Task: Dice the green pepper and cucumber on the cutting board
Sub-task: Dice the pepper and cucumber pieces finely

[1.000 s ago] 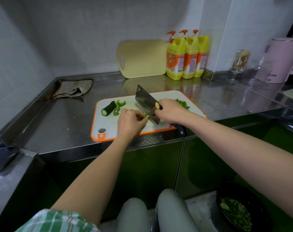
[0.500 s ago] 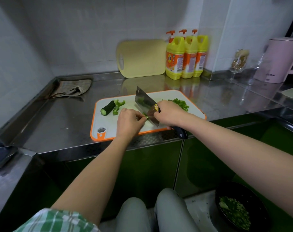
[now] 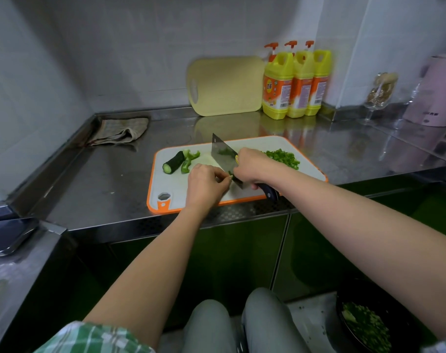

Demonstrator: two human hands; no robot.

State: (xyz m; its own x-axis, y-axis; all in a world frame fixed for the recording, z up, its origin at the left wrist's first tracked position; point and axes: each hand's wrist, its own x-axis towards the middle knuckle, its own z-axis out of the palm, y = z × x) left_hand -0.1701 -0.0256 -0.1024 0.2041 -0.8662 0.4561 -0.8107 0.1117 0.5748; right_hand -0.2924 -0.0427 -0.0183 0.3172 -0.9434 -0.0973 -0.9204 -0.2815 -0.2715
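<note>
Seen from the head camera, the right hand (image 3: 252, 165) is wrapped round the handle of the cleaver (image 3: 223, 159), choked up close to the blade, I'd guess for control. The blade stands edge-down on the board (image 3: 171, 186). The left hand (image 3: 205, 182) sits just beside it, fingers curled under and pinching down a pepper piece (image 3: 230, 173). Only a sliver of that piece shows at the blade. The knuckles lead, probably to keep fingertips off the edge. Diced pepper (image 3: 283, 157) is heaped on the board's right, out of the cutting lane. On the left, apart from the hands, a cucumber (image 3: 173, 162) chunk and pepper strips (image 3: 190, 160) lie touching, uncut. A bowl (image 3: 340, 314) of chopped greens sits low at the right.
</note>
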